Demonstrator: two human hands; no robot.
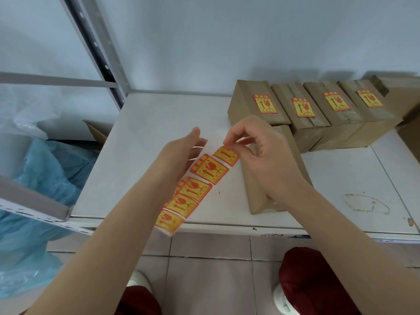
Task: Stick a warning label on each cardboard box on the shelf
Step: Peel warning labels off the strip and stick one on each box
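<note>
A strip of red-and-yellow warning labels (200,180) hangs over the white shelf (159,123). My left hand (181,153) holds the strip's backing near its top. My right hand (259,155) pinches the corner of the top label (226,155) between thumb and forefinger. Under my right hand lies a plain cardboard box (256,196) near the shelf's front edge; no label shows on it. Behind it stands a row of several cardboard boxes (302,110), each with a warning label (265,104) on top.
A grey metal shelf upright (100,51) rises at the left. Blue and clear plastic bags (38,173) and an open carton flap (95,133) sit left of the shelf. A larger cardboard box (406,98) stands at the far right. Tiled floor lies below.
</note>
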